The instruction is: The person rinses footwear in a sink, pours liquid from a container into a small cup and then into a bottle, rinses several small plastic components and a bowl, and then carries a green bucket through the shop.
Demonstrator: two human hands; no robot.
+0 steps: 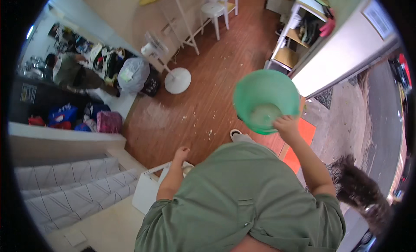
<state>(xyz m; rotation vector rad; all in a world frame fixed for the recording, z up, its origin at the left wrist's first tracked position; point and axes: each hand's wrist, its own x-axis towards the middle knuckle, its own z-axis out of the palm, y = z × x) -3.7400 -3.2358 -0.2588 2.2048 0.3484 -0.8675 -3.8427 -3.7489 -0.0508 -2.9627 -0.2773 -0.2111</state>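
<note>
In my right hand [284, 126] is the near rim of a green translucent plastic bucket [243, 96]. The bucket is tilted so that I look into it, and its pale bottom shows a whitish patch whose nature I cannot make out. It hangs over the floor by the doorway, in front of my shoe [235, 132]. My left hand [182, 153] is held low at my left side with its fingers curled, and nothing shows in it. Just below that hand stands a white plastic piece of furniture [146, 190], partly covered by my forearm.
Pale crumbs [210, 133] are scattered on the reddish wood floor [175, 122]. A white pedestal fan [177, 80], a stuffed plastic bag [133, 75] and a white stool [213, 10] stand ahead. A shelf unit [289, 47] and an orange mat [304, 135] flank the doorway. Another person [78, 73] bends over at left.
</note>
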